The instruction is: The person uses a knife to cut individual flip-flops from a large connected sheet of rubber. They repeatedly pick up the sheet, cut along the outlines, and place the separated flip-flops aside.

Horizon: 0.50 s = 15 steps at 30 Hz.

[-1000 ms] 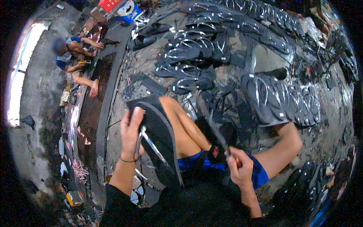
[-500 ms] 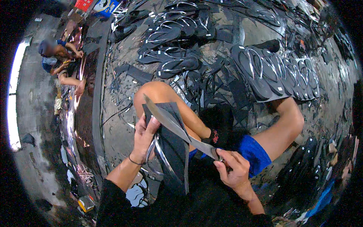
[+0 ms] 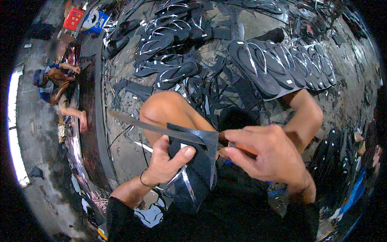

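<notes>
My left hand [image 3: 169, 159] grips a black rubber flip-flop [image 3: 199, 169], its thumb pressed on the sole beside a shiny silver-edged strap. From the right, my right hand [image 3: 268, 153] clasps the handle of a long knife [image 3: 157, 128]. Its blade lies across the far end of the flip-flop's rubber, pointing left past my bent knee. A flap of black rubber [image 3: 183, 128] stands up beyond the blade and curls toward the right hand. The handle is mostly hidden by the right fingers.
A row of finished-looking flip-flops [image 3: 278, 72] lies on a sheet at the right, by my lower leg. Several more flip-flops [image 3: 176, 74] are heaped ahead, among black rubber scraps [image 3: 137, 89]. Another person [image 3: 56, 82] sits at the far left beyond a dark ledge.
The blade has swung from slanting along the flip-flop to lying nearly crosswise over its far end. My right hand has moved up and right; the left thumb now presses lower on the sole.
</notes>
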{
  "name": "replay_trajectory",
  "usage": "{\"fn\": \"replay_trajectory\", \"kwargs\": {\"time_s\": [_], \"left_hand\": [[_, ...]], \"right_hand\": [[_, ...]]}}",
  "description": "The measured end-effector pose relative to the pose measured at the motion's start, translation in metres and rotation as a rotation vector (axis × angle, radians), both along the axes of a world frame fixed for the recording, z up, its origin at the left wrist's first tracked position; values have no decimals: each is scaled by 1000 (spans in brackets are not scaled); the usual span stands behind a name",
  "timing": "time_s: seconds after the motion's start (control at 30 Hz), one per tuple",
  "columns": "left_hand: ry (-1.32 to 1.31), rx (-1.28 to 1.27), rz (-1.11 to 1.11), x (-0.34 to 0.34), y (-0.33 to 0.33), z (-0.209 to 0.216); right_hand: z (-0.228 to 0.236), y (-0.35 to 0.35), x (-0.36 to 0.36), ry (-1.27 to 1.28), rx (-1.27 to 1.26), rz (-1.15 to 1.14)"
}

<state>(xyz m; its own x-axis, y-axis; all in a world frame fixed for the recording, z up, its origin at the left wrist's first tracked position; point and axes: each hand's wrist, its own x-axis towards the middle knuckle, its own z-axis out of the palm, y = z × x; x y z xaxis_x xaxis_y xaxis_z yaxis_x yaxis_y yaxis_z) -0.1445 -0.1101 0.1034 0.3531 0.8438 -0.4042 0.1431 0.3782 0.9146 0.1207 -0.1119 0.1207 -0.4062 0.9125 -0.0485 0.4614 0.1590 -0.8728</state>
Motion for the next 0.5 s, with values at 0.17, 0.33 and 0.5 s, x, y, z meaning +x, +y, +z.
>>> {"fn": "replay_trajectory", "kwargs": {"time_s": [0.17, 0.33, 0.5], "left_hand": [[139, 23, -193, 16, 19, 25], [597, 901, -98, 37, 84, 81], [-220, -253, -231, 7, -37, -2]], "right_hand": [[-5, 42, -3, 301, -190, 169], [-41, 10, 7, 658, -222, -202], [-67, -26, -28, 839, -272, -394]]}}
